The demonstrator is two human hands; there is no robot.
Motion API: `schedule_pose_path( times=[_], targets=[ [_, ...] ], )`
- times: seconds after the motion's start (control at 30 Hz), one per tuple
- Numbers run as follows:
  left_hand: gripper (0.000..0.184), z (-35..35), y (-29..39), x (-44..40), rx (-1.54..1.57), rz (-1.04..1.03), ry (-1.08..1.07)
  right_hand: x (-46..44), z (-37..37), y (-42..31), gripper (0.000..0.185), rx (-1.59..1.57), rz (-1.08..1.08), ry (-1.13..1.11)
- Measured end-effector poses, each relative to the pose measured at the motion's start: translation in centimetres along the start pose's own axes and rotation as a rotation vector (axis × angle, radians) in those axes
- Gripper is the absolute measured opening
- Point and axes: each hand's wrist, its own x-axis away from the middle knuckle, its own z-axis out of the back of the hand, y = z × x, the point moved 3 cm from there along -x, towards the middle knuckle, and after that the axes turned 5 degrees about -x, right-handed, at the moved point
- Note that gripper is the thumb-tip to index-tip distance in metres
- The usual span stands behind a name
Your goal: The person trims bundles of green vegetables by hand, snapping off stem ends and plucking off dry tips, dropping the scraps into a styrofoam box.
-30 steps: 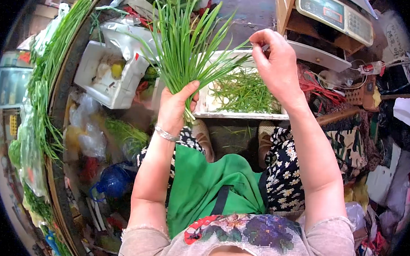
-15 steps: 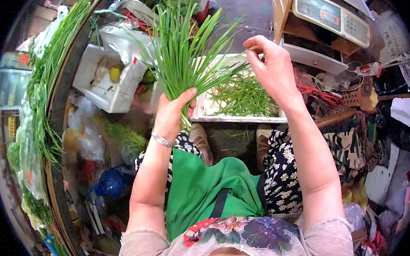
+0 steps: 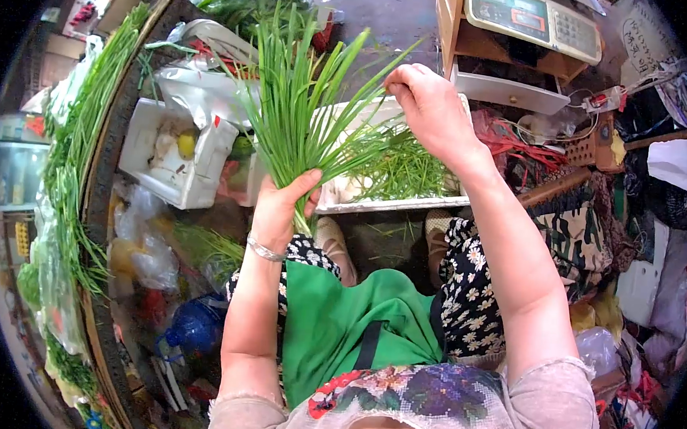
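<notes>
1. A bunch of long green leaves is gathered, stems together; no tie shows on its visible part.
2. Not everything is in the bunch: loose green blades lie tangled in the white foam box, and several blades splay from the bunch's right side.
3. The left hand has its fingers closed around the lower stems, holding the bunch up beside the box, between it and the smaller white box.
4. The right hand is raised near the splayed blades, fingers bent and drawn in; at this blur I cannot tell whether they pinch a thin blade.
5. The bunch looks fresh, flat-bladed and bright green, narrow at the grip and fanned wide above, with paler stem ends below the hand.
</notes>
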Motion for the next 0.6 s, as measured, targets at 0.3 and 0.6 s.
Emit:
schedule_pose_path(
  times=[0.3,0.6],
  targets=[
    [0.016,-0.5,0.3,0.1,-0.038,-0.023,-0.003,-0.5,2.0,0.9,0.015,-0.243,-0.13,0.4],
    [0.017,-0.6,-0.3,0.1,-0.089,0.015,-0.036,-0.6,1.3,-0.2,0.026,0.04,0.147,0.219]
  ],
)
